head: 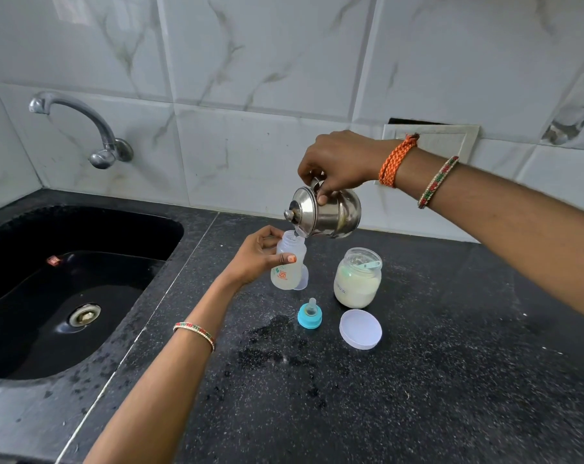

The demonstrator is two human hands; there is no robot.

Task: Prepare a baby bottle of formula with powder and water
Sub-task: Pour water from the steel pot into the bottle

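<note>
My left hand point(255, 257) grips a clear baby bottle point(287, 267) standing open on the black counter. Above it my right hand point(337, 162) holds a lidded steel jug point(324, 211) tilted to the left, its spout over the bottle's mouth, and water runs into the bottle. To the right stands an open glass jar of pale formula powder point(357, 279) with a blue scoop point(369, 263) resting inside. The bottle's teat with its blue ring point(310, 315) sits upright in front of the bottle. Behind the bottle a clear cap point(302, 283) partly shows.
The jar's white lid point(361, 329) lies flat in front of the jar. A black sink point(66, 289) fills the left side, with a steel tap point(82, 128) on the tiled wall above it. Wet spots point(270, 346) darken the counter near the teat.
</note>
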